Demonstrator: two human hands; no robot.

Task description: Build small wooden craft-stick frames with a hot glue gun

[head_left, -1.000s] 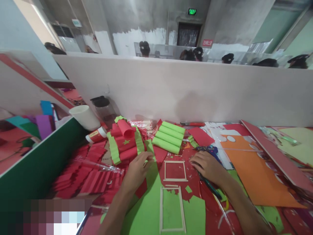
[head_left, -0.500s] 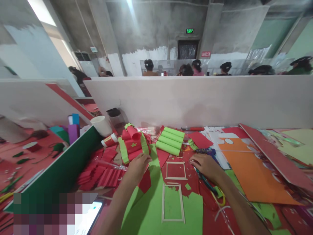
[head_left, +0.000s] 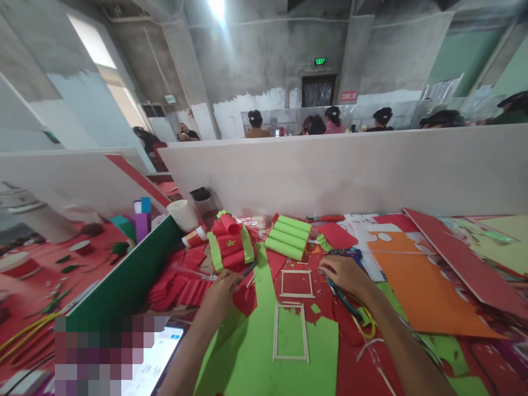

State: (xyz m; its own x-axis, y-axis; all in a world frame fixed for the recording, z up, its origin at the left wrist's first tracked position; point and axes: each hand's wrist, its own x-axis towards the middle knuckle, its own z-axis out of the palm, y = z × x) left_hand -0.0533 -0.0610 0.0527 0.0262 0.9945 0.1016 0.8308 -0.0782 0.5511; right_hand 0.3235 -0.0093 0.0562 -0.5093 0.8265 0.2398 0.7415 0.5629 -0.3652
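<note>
My left hand (head_left: 223,290) is closed, with a dark slim tool (head_left: 249,269) sticking out from its fingertips; its kind is unclear. Just beyond it stands a red and green paper model (head_left: 229,243) with a gold star. My right hand (head_left: 341,271) has its fingertips pinched above a blue-green handled tool (head_left: 340,296); what they hold, if anything, is too small to make out. Between my hands lies a small frame of pale wooden sticks (head_left: 297,284). A second, upright-oblong stick frame (head_left: 306,333) rests on the green sheet (head_left: 239,357). A green rolled-paper piece (head_left: 287,237) sits behind.
Folded red paper pieces (head_left: 193,294) lie to the left by a green divider (head_left: 127,275). A phone (head_left: 167,352) is at the front left. A white cup (head_left: 182,215) and glue bottle (head_left: 193,237) stand behind. An orange sheet (head_left: 421,286) covers the right.
My left hand has drawn back slightly toward me, and the dark slim tool now shows at its fingertips. My right hand stays almost in place. The view has turned a little left.
</note>
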